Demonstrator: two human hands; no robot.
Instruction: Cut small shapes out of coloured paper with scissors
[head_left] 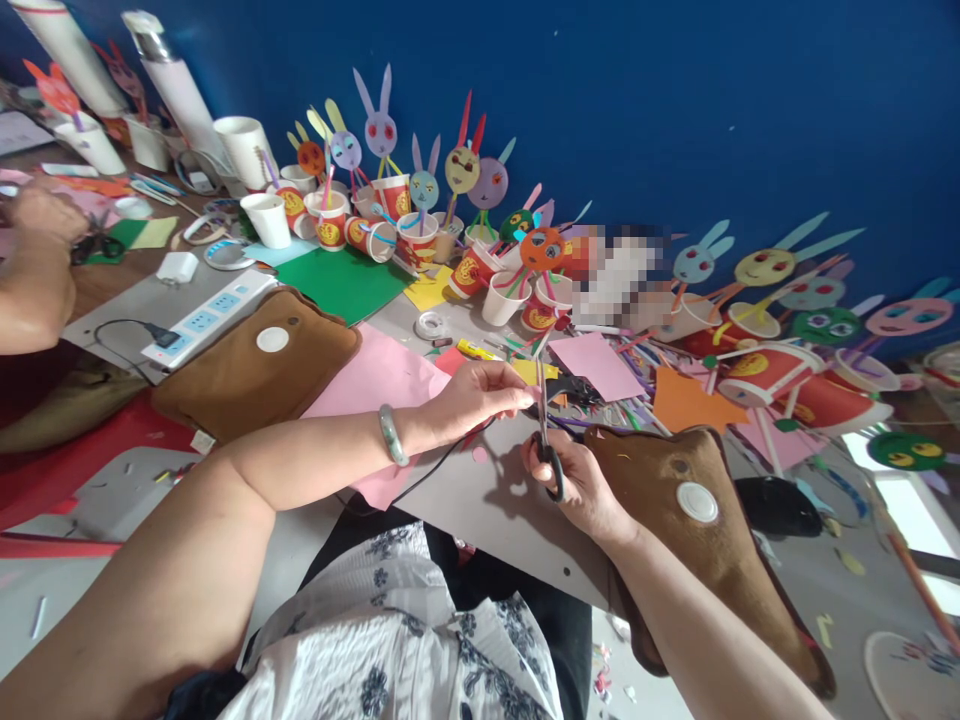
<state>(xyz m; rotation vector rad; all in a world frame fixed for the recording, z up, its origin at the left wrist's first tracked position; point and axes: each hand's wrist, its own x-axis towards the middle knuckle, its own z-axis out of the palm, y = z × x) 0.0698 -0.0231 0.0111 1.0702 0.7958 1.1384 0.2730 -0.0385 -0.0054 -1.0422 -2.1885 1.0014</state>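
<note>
Scissors (542, 408) clasped by right fingers (532, 462), left fingers (508, 402) pinching pink scrap (535, 394), gray tabletop (465, 505) (near edge just below)

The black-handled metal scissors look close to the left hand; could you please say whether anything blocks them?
Nothing visible blocks the scissors: the left hand has its fingertips beside the blades, apparently pinching a small pink piece.

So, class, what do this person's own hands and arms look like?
A rounded, mottled grey-green bangle circles the left wrist. The left hand and right hand are ungloved, and no sleeve shows on either forearm.
</note>
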